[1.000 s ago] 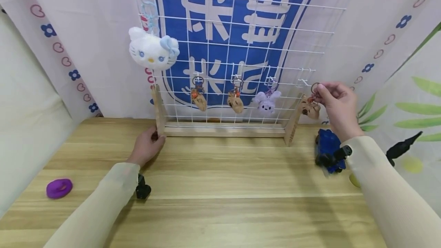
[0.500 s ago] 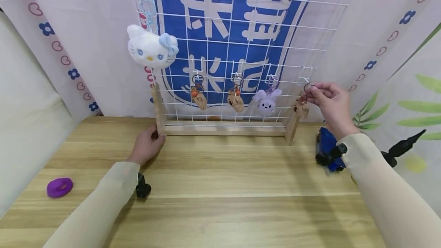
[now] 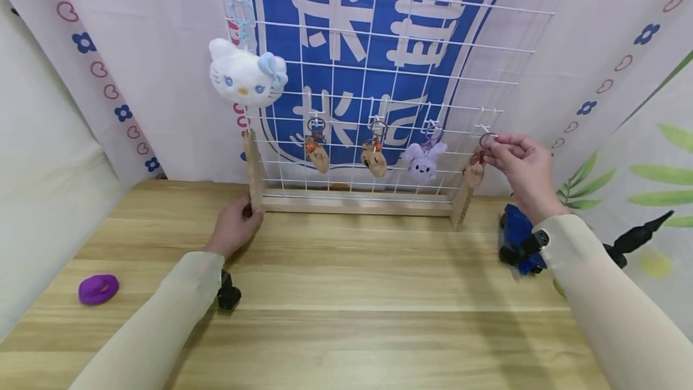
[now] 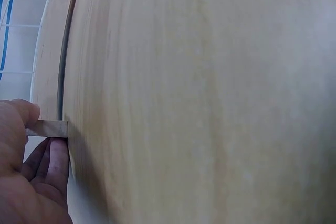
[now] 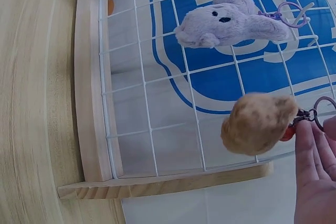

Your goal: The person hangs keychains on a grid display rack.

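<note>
My right hand (image 3: pixel 522 167) pinches the ring of a brown plush keychain (image 5: pixel 257 123) just in front of the rightmost hook (image 3: pixel 483 130) on the white wire grid rack (image 3: pixel 368 68). An orange-red bead shows beside the fingertips in the right wrist view. My left hand (image 3: pixel 233 227) grips the foot of the rack's left wooden upright (image 4: pixel 50 128), thumb on one side and fingers on the other. From other hooks hang two brown plush keychains (image 3: pixel 373 158), a lilac rabbit plush keychain (image 5: pixel 226 22) and, higher at the left, a white cat-head plush (image 3: pixel 246 74).
A blue toy car (image 3: pixel 517 230) stands on the wooden table (image 3: pixel 346 294) beneath my right forearm, partly hidden by it. A purple ring-shaped object (image 3: pixel 98 289) lies at the table's left. A printed cloth (image 3: pixel 162 65) hangs behind the rack.
My right hand has moved left with the brown plush keychain, bringing its ring close to the rightmost hook. The left hand keeps its hold on the upright.
</note>
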`<state>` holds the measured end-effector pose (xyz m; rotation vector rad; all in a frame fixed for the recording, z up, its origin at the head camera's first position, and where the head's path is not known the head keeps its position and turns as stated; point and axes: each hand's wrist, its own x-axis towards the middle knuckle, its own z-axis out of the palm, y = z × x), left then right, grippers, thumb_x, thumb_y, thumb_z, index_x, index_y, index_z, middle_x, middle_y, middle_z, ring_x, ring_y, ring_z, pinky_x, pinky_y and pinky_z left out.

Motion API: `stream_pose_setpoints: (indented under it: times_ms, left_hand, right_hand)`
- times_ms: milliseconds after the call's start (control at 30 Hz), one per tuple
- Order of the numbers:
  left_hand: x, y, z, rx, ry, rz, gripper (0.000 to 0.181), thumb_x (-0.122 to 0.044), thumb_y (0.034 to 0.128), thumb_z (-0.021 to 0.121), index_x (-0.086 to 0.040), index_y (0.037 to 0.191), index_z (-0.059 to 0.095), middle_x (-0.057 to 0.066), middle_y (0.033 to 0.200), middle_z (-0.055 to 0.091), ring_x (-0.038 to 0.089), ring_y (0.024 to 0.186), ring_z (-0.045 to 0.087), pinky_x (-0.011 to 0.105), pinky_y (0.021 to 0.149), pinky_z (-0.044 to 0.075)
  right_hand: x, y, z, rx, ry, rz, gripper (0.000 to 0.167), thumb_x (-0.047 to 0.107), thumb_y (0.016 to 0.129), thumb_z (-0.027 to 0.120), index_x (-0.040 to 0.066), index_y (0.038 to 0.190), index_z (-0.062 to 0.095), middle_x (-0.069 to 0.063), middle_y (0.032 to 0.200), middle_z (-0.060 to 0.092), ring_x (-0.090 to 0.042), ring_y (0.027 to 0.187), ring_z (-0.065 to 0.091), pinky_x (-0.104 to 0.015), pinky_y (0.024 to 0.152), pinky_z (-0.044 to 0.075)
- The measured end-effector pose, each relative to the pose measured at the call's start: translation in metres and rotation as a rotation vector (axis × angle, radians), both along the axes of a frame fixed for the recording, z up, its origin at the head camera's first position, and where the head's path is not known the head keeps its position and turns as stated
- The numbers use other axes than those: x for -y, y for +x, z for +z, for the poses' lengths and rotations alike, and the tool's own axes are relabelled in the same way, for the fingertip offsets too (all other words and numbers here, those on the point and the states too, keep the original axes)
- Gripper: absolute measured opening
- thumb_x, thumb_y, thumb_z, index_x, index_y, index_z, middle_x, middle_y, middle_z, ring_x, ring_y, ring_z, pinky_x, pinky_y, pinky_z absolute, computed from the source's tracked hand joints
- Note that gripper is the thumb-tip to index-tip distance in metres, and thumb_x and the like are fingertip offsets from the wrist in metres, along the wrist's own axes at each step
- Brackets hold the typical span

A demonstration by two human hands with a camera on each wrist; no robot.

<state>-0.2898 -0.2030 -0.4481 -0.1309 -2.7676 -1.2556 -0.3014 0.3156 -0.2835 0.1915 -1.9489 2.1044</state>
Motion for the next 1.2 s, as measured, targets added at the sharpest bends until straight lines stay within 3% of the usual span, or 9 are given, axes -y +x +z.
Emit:
stream_pose_setpoints:
  times_ms: [267, 533, 667, 800, 900, 1000, 1100, 1200]
  left_hand:
    - [-0.003, -0.004, 0.001, 0.003, 0.005, -0.001, 0.052, -0.016, 0.108, 0.051, 0.014, 0.149, 0.042, 0.037, 0.136, 0.059, 0.043, 0.117, 0.062, 0.054, 0.097, 0.057]
    - [-0.003, -0.008, 0.0, 0.02, 0.023, -0.012, 0.05, -0.017, 0.1076, 0.052, 0.014, 0.146, 0.045, 0.037, 0.135, 0.06, 0.041, 0.114, 0.062, 0.051, 0.095, 0.056]
    - [-0.002, -0.006, 0.004, 0.064, 0.028, -0.019, 0.052, -0.018, 0.108, 0.051, 0.014, 0.148, 0.043, 0.037, 0.139, 0.057, 0.042, 0.117, 0.06, 0.054, 0.099, 0.056]
    - [0.001, -0.002, 0.011, 0.079, 0.033, -0.03, 0.055, -0.023, 0.1087, 0.048, 0.013, 0.15, 0.041, 0.036, 0.142, 0.056, 0.044, 0.123, 0.061, 0.057, 0.103, 0.055]
    - [0.006, 0.003, 0.02, -0.034, 0.03, -0.006, 0.053, -0.026, 0.1093, 0.047, 0.012, 0.145, 0.048, 0.034, 0.136, 0.061, 0.045, 0.12, 0.063, 0.057, 0.1, 0.057]
    - [0.008, 0.009, 0.035, -0.234, 0.011, 0.061, 0.045, -0.027, 0.1098, 0.049, 0.009, 0.133, 0.061, 0.029, 0.122, 0.069, 0.041, 0.108, 0.067, 0.055, 0.092, 0.059]
    - [0.006, 0.018, 0.055, -0.438, -0.067, 0.125, 0.034, -0.024, 0.1088, 0.053, 0.005, 0.118, 0.069, 0.023, 0.109, 0.073, 0.035, 0.099, 0.068, 0.051, 0.087, 0.058]
    - [0.001, 0.03, 0.072, -0.637, -0.208, 0.088, 0.022, -0.016, 0.1047, 0.06, 0.002, 0.109, 0.072, 0.02, 0.103, 0.074, 0.034, 0.093, 0.07, 0.05, 0.081, 0.059]
  right_hand:
    - [-0.003, 0.004, 0.0, -0.039, -0.064, 0.013, 0.015, -0.001, 0.098, 0.067, 0.0, 0.112, 0.061, 0.002, 0.096, 0.08, -0.007, 0.087, 0.077, -0.018, 0.082, 0.06]
    - [-0.013, 0.015, -0.001, -0.032, 0.043, -0.042, 0.012, 0.007, 0.102, 0.066, 0.009, 0.113, 0.064, 0.005, 0.103, 0.074, -0.004, 0.093, 0.074, -0.013, 0.084, 0.058]
    - [-0.011, 0.019, -0.001, -0.065, 0.076, -0.142, 0.011, 0.008, 0.104, 0.061, 0.013, 0.114, 0.062, 0.004, 0.109, 0.068, -0.004, 0.097, 0.07, -0.01, 0.084, 0.056]
    - [-0.001, 0.023, 0.001, -0.181, 0.172, -0.303, 0.011, 0.007, 0.106, 0.057, 0.015, 0.112, 0.062, 0.004, 0.108, 0.065, -0.007, 0.1, 0.066, -0.009, 0.081, 0.056]
    - [0.008, 0.031, 0.003, -0.287, 0.335, -0.366, 0.011, 0.013, 0.107, 0.055, 0.013, 0.113, 0.064, 0.01, 0.107, 0.065, -0.006, 0.099, 0.066, -0.009, 0.081, 0.055]
    - [0.018, 0.04, 0.004, -0.408, 0.487, -0.352, 0.02, 0.016, 0.109, 0.052, 0.002, 0.114, 0.066, 0.015, 0.108, 0.068, -0.002, 0.099, 0.066, -0.009, 0.083, 0.054]
    - [0.027, 0.049, 0.002, -0.56, 0.613, -0.301, 0.024, 0.01, 0.109, 0.051, -0.008, 0.113, 0.067, 0.003, 0.11, 0.074, 0.007, 0.1, 0.065, -0.007, 0.087, 0.052]
    - [0.034, 0.056, -0.004, -0.74, 0.731, -0.225, 0.02, 0.001, 0.104, 0.054, -0.011, 0.111, 0.069, -0.017, 0.11, 0.077, 0.007, 0.102, 0.066, -0.007, 0.093, 0.05]
